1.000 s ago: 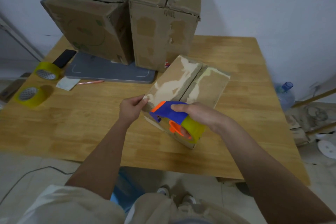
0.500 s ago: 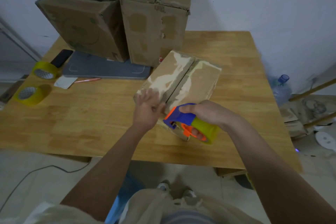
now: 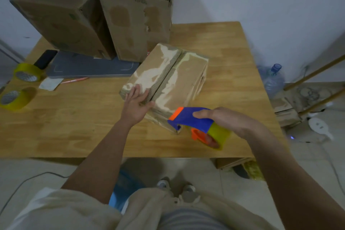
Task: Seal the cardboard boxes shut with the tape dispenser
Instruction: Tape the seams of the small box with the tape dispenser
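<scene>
A small worn cardboard box (image 3: 168,80) lies on the wooden table (image 3: 74,123), its two top flaps meeting along a middle seam. My left hand (image 3: 136,104) rests flat on the box's near left corner, fingers spread. My right hand (image 3: 225,119) grips a blue and orange tape dispenser (image 3: 197,125) with a yellowish roll, held at the box's near end, its front touching the near face. Two larger cardboard boxes, the left box (image 3: 61,22) and the right box (image 3: 138,20), stand at the table's far side.
Two yellow tape rolls, one roll (image 3: 28,73) behind the other roll (image 3: 15,98), sit at the left edge. A dark phone (image 3: 46,59), a grey board (image 3: 89,67), a paper scrap and a pen lie nearby. A water bottle (image 3: 273,78) stands on the floor at right.
My left hand went from pinching the box's near corner to lying flat on its top. My right hand carried the dispenser rightward along the box's near end.
</scene>
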